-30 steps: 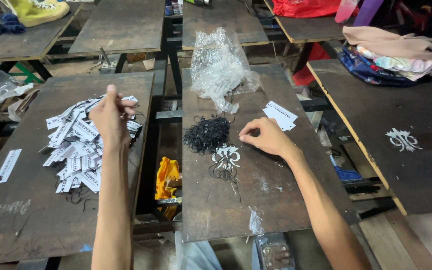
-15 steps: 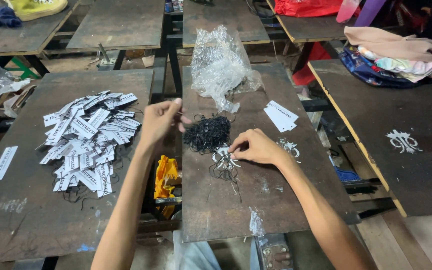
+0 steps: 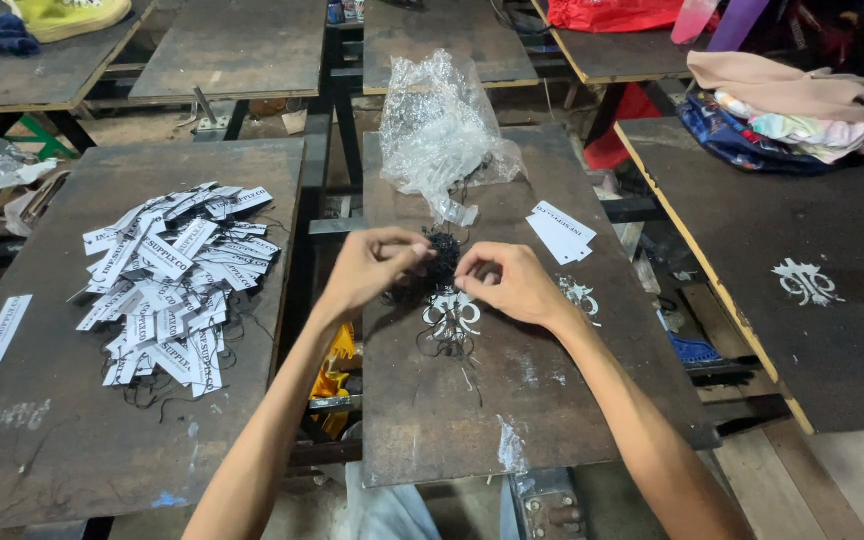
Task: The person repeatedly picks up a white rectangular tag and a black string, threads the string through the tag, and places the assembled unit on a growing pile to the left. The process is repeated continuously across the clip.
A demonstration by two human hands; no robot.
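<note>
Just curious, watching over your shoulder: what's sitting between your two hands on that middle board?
In the head view, a small heap of black string loops lies between the left hand and the right hand; both hands' fingertips reach into it.

Both forearms are reaching forward from the bottom edge, angling inward so the 2 hands are nearly meeting. The left hand [image 3: 370,268] is curling, thumb and fingertips pinching together. The right hand [image 3: 512,283] is arching knuckles-up, fingers bent and pinching toward the left.
</note>
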